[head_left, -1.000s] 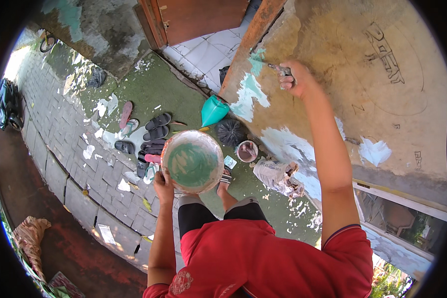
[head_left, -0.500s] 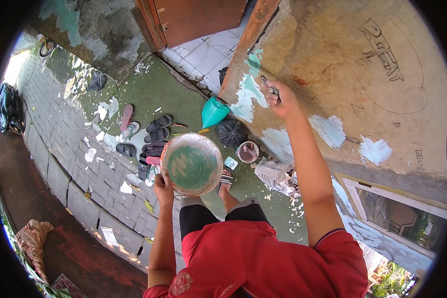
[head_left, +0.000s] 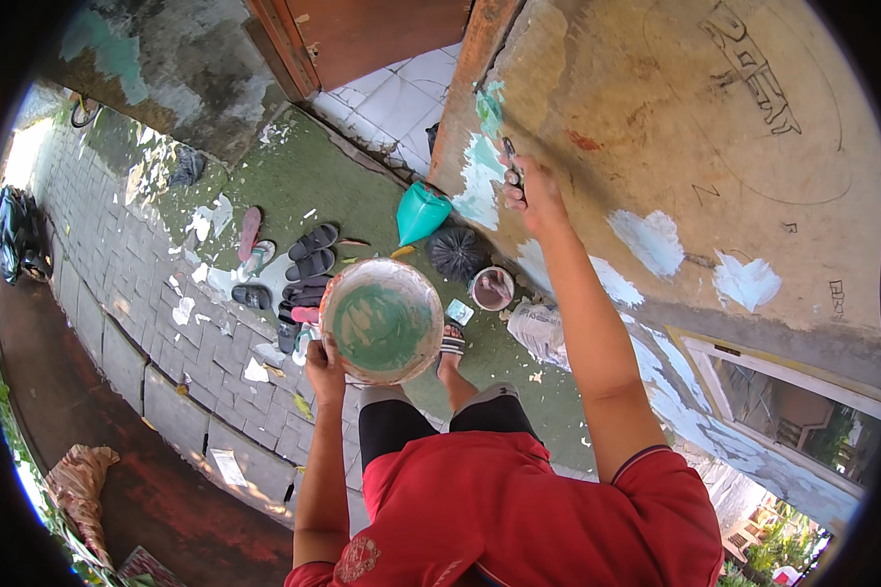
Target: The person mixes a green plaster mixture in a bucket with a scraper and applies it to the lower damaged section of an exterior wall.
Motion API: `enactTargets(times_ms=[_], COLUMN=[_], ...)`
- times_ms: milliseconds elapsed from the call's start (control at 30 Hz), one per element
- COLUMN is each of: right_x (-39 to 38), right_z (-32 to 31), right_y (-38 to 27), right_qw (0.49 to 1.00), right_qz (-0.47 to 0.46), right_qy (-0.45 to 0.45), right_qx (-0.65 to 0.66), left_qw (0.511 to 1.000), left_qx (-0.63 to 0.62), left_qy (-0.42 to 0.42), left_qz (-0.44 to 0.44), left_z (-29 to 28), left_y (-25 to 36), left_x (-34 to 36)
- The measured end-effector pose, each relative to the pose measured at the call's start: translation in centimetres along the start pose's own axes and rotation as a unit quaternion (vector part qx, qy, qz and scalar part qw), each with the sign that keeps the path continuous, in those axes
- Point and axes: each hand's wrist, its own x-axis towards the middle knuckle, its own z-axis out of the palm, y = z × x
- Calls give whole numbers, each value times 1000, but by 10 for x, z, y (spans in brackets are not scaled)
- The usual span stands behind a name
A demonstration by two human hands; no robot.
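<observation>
My left hand (head_left: 325,367) grips the near left rim of a round, paint-smeared basin (head_left: 382,328) with green paste inside, held above the ground in front of my body. My right hand (head_left: 531,191) is closed round a small metal scraper (head_left: 510,154), raised at the tan wall (head_left: 685,166) beside patches of light blue-white filler (head_left: 480,186) and a streak of fresh green (head_left: 489,112) higher up. The scraper's blade is too small to make out clearly; it is close to the wall, and I cannot tell whether it touches.
Sandals and shoes (head_left: 313,262), a teal plastic container (head_left: 421,215), a black bag (head_left: 456,252), a bucket (head_left: 491,289) and a crumpled sack (head_left: 536,331) lie on the green-painted ground. A doorway with tiled floor (head_left: 392,108) is ahead; a window (head_left: 793,406) is low right; grey paving (head_left: 117,254) runs left.
My right hand has moved left and a little down along the wall with the scraper, which now points more upward. The basin stays in my left hand at about the same place.
</observation>
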Motion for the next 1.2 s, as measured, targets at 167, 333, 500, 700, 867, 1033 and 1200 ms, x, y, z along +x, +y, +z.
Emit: enactTargets(times_ms=[167, 333, 500, 700, 867, 1033, 1200], right_x=[1, -1, 1, -5, -4, -1, 12], right_z=[-15, -18, -21, -10, -22, -40, -55], right_y=[20, 40, 60, 78, 82, 81, 73], right_qw=[999, 996, 993, 988, 990, 993, 981], right_qz=[-18, -54, -90, -125, -132, -94, -44], right_qy=[0, 15, 33, 54, 55, 51, 35], right_qx=[50, 74, 66, 79, 13, -56, -187], left_qw=[999, 1000, 1000, 1000, 1000, 1000, 1000], left_qx=[-6, 1, 1, 21, 17, 16, 16], left_qy=[-23, -8, -15, -3, 3, 2, -10], left_qz=[-27, 7, -7, 11, 10, 6, -8], left_z=[-3, -3, -3, -3, -1, 1, 1], left_y=[17, 6, 10, 1, 5, -9, -6], left_x=[-3, -3, -4, -4, -5, -6, -8])
